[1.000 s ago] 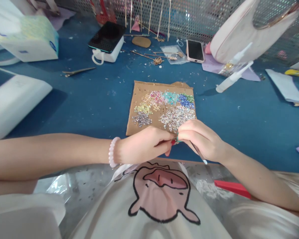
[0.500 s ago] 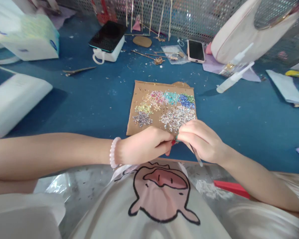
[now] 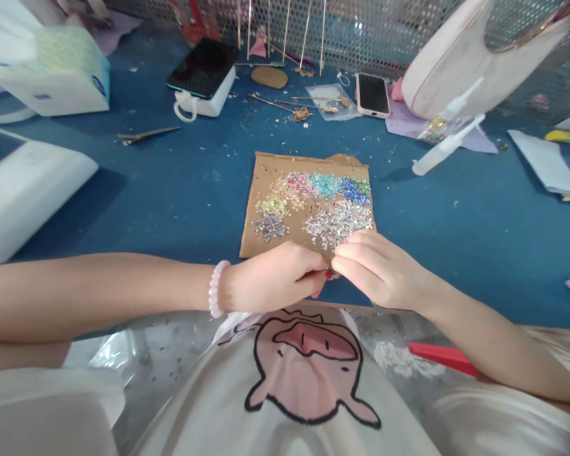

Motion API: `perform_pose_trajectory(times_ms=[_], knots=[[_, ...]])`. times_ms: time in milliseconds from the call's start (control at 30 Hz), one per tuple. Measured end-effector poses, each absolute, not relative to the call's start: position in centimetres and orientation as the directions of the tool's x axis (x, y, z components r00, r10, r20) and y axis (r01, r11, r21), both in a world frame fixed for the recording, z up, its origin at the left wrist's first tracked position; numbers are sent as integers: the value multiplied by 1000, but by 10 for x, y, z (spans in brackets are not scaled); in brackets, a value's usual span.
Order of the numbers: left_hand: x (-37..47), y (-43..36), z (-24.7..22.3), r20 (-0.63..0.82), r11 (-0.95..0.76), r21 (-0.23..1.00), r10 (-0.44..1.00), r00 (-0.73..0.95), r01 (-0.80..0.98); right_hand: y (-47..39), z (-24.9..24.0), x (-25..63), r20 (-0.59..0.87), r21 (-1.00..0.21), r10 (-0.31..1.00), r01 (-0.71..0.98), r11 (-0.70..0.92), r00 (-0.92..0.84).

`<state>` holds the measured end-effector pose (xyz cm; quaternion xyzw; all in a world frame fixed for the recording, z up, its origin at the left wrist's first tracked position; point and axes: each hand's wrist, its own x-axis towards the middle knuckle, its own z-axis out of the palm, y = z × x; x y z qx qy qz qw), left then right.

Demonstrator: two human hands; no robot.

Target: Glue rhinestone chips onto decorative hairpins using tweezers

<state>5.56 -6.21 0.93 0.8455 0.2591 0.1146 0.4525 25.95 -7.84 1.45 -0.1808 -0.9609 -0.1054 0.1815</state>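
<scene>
My left hand, with a pale beaded bracelet at the wrist, is closed at the near edge of a cardboard sheet. Thumb and forefinger pinch something tiny that the fingers hide. Fingertips almost touching it, my right hand is closed too; the slim tweezers seen in it a moment ago are now nearly all hidden behind the palm. Small shiny rhinestones lie sorted by colour on the cardboard: a large clear pile, a grey pile, yellow, pink, turquoise and blue.
Scissors, a dark phone on a white box, and a tissue pack are at the left. Gold hairpins, a pale phone and a white bag stand further back. A nozzle bottle lies right.
My right hand has turned and shifted slightly left toward the left fingertips, so the tweezers' handle end has gone from sight. The left hand stays nearly still.
</scene>
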Motion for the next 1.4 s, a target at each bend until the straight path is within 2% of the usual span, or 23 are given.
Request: perform_pose_trajectory(times_ms=[400, 533, 667, 867, 1100, 1233, 1400], knots=[[55, -61, 12, -82, -419, 845, 512, 855, 331, -79, 18, 263, 319, 153, 276, 337, 929, -907], [55, -60, 13, -109, -396, 852, 506, 856, 343, -77, 19, 268, 351, 125, 291, 353, 927, -890], [56, -60, 13, -93, -400, 859, 491, 866, 319, -76, 21, 269, 424, -35, 331, 350, 936, -843], [54, -61, 15, -136, -335, 874, 527, 839, 352, -74, 16, 273, 464, -325, 524, 413, 851, -714], [52, -60, 19, -173, -287, 885, 527, 832, 366, -72, 18, 273, 448, -480, 548, 327, 814, -707], [50, -58, 21, -247, -177, 914, 470, 847, 365, -74, 18, 276, 464, -569, 622, 325, 755, -631], [52, -59, 19, -297, -56, 927, 492, 818, 371, -78, 16, 278, 386, -623, 656, 340, 704, -649]])
